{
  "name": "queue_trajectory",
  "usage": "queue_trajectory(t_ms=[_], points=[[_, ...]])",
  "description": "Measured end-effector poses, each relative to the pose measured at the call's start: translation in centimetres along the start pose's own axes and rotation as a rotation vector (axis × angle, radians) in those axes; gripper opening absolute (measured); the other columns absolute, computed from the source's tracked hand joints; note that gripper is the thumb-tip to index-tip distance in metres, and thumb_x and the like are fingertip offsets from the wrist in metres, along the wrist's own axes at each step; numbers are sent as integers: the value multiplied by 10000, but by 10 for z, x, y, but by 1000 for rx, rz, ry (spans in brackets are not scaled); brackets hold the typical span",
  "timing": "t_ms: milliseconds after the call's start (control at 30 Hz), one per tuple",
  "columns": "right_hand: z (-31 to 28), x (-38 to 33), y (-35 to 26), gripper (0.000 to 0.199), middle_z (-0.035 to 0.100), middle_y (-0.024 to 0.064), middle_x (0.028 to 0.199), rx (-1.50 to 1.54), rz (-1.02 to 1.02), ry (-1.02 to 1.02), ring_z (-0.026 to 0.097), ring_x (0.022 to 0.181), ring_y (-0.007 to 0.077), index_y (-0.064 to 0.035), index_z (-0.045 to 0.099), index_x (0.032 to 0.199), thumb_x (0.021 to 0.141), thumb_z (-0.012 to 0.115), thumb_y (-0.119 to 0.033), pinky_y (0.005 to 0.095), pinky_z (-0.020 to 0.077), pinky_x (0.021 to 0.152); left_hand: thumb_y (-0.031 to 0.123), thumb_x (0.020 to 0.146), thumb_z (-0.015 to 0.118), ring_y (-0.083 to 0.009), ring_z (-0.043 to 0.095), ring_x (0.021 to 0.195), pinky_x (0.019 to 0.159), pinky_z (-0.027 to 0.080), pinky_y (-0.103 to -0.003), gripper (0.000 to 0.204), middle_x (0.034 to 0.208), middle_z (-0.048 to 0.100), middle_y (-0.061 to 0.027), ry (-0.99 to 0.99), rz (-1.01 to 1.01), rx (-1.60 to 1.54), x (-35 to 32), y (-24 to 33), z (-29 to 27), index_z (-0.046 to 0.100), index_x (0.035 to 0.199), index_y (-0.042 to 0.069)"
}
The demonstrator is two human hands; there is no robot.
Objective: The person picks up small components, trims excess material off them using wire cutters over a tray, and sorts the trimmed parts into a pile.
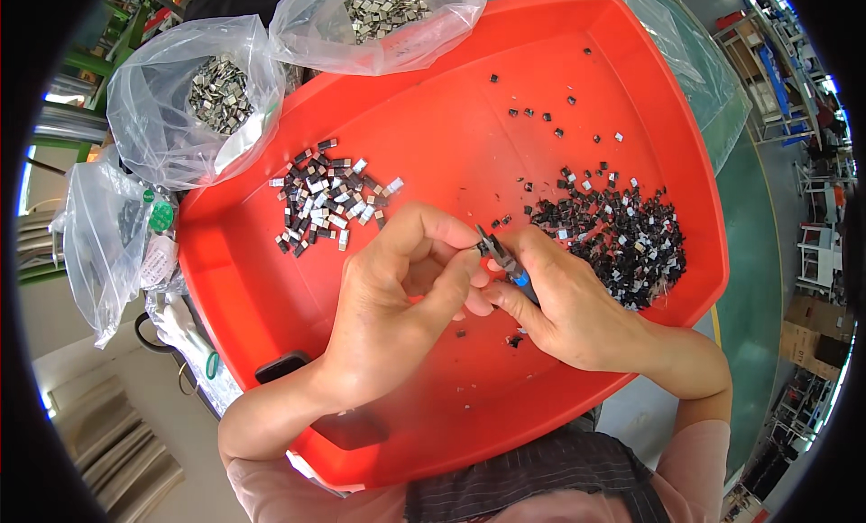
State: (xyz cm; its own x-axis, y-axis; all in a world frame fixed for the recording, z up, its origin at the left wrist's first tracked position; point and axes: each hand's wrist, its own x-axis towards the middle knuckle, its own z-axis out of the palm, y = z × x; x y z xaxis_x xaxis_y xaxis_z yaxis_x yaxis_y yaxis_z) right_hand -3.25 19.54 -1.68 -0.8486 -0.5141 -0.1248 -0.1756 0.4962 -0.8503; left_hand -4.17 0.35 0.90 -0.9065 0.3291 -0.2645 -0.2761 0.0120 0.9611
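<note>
Currently a tiny part, barely visible, is pinched in the left hand [397, 288] fingers while small pliers [502, 256] are gripped by the right hand [564, 311]; a slip could drop it among loose bits on the red tray [433, 135].

You look through a single head-worn fisheye camera, aimed steeply down from above your own chest. It sits close over the red plastic tray [433, 144], which fills most of the round picture and whose straight rim bows outward. Your forearms enter from the lower edge and your left hand [397, 297] and right hand [564, 302] meet near the centre. The upper rim catches clear plastic bags [180, 99]; the right rim shows the green floor [753, 252] far below.
</note>
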Motion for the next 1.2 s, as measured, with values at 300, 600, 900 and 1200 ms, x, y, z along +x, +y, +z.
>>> queue_trajectory(t_ms=[300, 600, 900, 1200], points=[[0, -1, 1, 313, 533, 218, 983, 40, -2, -11, 574, 872, 379, 39, 422, 1090, 889, 593, -130, 441, 461, 711, -29, 936, 491, -138, 654, 702, 594, 507, -225, 104, 850, 632, -83, -12, 45, 6, 0, -1, 0, 498, 1023, 27], [-1, 0, -2, 238, 578, 125, 955, -5, 39, -11, 604, 899, 263, 14, 436, 1067, 907, 589, -75, 353, 479, 793, -6, 946, 491, -143, 664, 715, 594, 509, -223, 93, 852, 639, -83, 9, 16, 10, -1, -2, 2, 488, 1033, 28], [0, -2, -2, 319, 562, 224, 981, 25, 29, 36, 593, 875, 380, 65, 464, 1072, 905, 594, -174, 428, 479, 730, 0, 950, 486, -149, 663, 701, 586, 510, -224, 93, 850, 639, -91, -15, 31, 4, 1, -4, 3, 482, 1035, 37], [1, -1, -10, 249, 602, 193, 823, -18, 93, 51, 621, 745, 361, 24, 476, 997, 876, 615, -143, 436, 467, 621, 25, 951, 510, -104, 656, 740, 607, 519, -213, 68, 849, 636, -53, -38, 71, -71, -3, -4, 2, 502, 1019, 30]])
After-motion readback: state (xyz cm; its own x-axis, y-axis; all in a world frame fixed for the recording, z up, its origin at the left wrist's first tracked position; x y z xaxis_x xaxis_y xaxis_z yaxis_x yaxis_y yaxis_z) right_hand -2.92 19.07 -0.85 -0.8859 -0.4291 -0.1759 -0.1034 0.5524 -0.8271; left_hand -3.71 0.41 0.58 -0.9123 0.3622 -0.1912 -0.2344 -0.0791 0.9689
